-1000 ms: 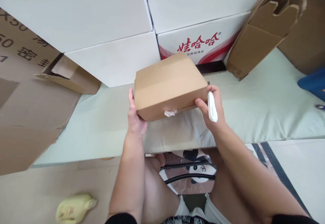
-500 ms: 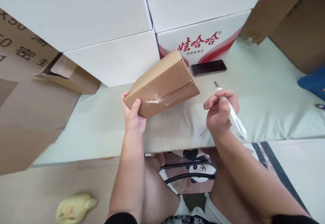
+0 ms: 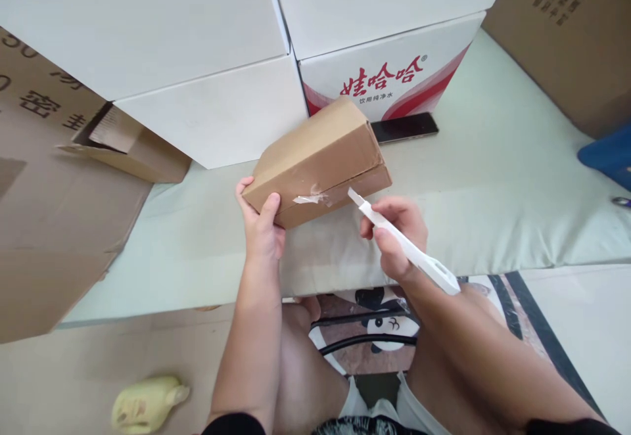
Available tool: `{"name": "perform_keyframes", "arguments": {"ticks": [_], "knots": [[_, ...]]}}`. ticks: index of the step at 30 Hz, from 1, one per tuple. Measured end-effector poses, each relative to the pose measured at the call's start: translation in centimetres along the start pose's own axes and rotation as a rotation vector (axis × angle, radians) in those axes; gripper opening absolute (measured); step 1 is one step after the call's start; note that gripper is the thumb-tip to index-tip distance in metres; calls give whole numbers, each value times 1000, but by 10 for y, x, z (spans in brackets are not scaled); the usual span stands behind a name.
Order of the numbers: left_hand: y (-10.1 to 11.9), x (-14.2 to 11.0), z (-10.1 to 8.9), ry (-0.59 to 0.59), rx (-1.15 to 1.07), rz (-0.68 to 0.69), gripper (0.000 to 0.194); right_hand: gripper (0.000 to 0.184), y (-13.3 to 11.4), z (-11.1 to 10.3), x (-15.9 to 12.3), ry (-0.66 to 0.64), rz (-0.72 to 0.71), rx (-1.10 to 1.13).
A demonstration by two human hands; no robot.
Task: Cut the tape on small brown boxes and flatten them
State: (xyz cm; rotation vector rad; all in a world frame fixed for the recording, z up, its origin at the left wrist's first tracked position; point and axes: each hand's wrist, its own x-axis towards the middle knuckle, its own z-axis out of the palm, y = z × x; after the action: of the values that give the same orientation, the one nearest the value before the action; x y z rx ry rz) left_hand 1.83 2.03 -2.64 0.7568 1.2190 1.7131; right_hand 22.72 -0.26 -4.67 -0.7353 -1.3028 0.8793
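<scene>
A small brown cardboard box [image 3: 320,152] is tilted on the pale green mat [image 3: 493,179], with a scrap of clear tape [image 3: 310,195] on its near seam. My left hand [image 3: 261,228] grips the box's left end, thumb on the front face. My right hand [image 3: 397,234] is closed round a white utility knife [image 3: 401,244]. The knife's tip points up and left, close to the box's near face beside the tape.
Two large white cartons [image 3: 207,73] stand behind the box, the right one [image 3: 389,60] printed with red characters. A dark phone [image 3: 404,127] lies on the mat by it. Brown cartons sit at left [image 3: 54,179] and top right [image 3: 576,34]. A yellow slipper [image 3: 145,403] lies on the floor.
My right hand let go of the box's right end, turned the knife and brought its tip to the near seam. My left hand tilted the box. A folded brown carton at top right went out of view.
</scene>
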Motion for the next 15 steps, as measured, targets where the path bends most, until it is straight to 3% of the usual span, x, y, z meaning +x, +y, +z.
{"name": "perform_keyframes", "arguments": {"ticks": [6,9,15], "knots": [[-4,-4,6,-30,62,9,68,18,-2,4,-2,-124,122,-75],[-4,-4,7,-27,40,-3,68,19,-3,6,-2,-136,128,-86],[-5,-3,6,-22,85,19,68,18,-7,8,-2,-154,272,-96]]}}
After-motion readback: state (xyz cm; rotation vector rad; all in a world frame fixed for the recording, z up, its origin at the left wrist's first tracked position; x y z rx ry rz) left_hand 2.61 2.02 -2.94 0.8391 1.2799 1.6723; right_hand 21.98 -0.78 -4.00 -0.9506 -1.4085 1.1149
